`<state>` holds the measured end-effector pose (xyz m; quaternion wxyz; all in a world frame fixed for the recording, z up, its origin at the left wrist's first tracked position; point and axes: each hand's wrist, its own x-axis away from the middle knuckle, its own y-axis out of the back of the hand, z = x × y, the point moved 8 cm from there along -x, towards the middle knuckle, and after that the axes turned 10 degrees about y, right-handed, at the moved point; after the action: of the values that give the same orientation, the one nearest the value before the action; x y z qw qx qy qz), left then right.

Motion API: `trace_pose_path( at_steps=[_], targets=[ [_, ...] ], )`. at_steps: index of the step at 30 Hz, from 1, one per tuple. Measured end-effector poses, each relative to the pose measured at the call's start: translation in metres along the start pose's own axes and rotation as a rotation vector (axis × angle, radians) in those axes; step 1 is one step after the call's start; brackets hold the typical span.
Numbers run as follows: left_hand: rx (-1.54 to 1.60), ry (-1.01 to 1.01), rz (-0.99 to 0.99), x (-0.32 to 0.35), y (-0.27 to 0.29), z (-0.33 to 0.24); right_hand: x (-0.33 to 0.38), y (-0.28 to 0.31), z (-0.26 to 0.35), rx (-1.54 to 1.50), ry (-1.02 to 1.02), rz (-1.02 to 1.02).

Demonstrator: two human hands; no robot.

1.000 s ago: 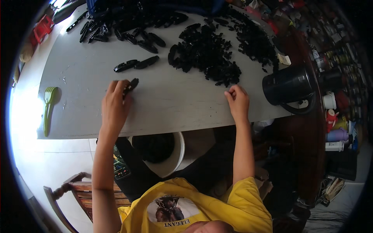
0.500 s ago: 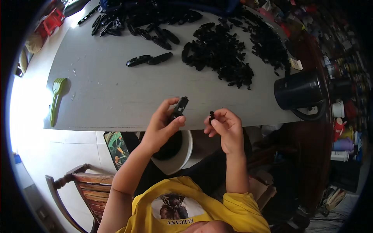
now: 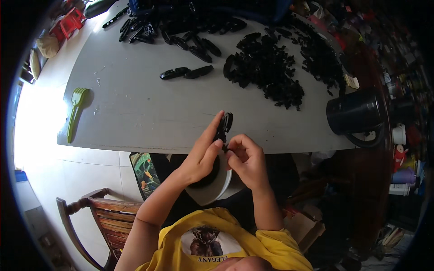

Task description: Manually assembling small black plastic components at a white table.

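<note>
Above the table's near edge, my left hand (image 3: 202,157) holds a glossy black plastic part (image 3: 224,124) between its thumb and its stretched fingers. My right hand (image 3: 247,163) is close beside it, fingertips pinched on a small black piece (image 3: 226,148) at the part's lower end. The fingers cover most of that piece, and I cannot tell whether it sits in the part. Farther off, two long black oval parts (image 3: 199,72) lie end to end. Beyond them are more black oval parts (image 3: 199,53) and a heap of small black pieces (image 3: 266,67).
A green plastic fork (image 3: 75,113) lies at the grey table's (image 3: 135,108) left. At its right edge stands a black jug (image 3: 355,113) with its handle toward me. Below the edge is a white bucket (image 3: 224,183). A wooden chair (image 3: 115,212) stands at lower left.
My hands have come together. The right hand has moved left with its small piece to the lower end of the black part, which my left hand has turned more upright.
</note>
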<state>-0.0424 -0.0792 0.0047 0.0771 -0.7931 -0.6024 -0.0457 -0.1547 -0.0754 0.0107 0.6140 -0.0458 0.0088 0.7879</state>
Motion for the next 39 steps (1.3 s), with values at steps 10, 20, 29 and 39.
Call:
trace_pose_path(
  at_steps=[10, 20, 29, 39],
  targets=[
    [-0.171, -0.118, 0.133, 0.003, -0.016, -0.009, -0.010, 0.016, 0.008, -0.215, -0.067, -0.255],
    [-0.294, -0.156, 0.299, -0.006, -0.038, -0.016, -0.003, 0.038, -0.018, -0.281, -0.102, -0.087],
    [-0.942, -0.393, -0.119, -0.058, -0.023, -0.047, -0.023, 0.123, -0.012, -0.482, 0.288, -0.279],
    [-1.374, -0.347, -0.712, -0.098, 0.084, -0.045, -0.070, 0.182, -0.012, 0.994, 0.111, -0.241]
  ],
)
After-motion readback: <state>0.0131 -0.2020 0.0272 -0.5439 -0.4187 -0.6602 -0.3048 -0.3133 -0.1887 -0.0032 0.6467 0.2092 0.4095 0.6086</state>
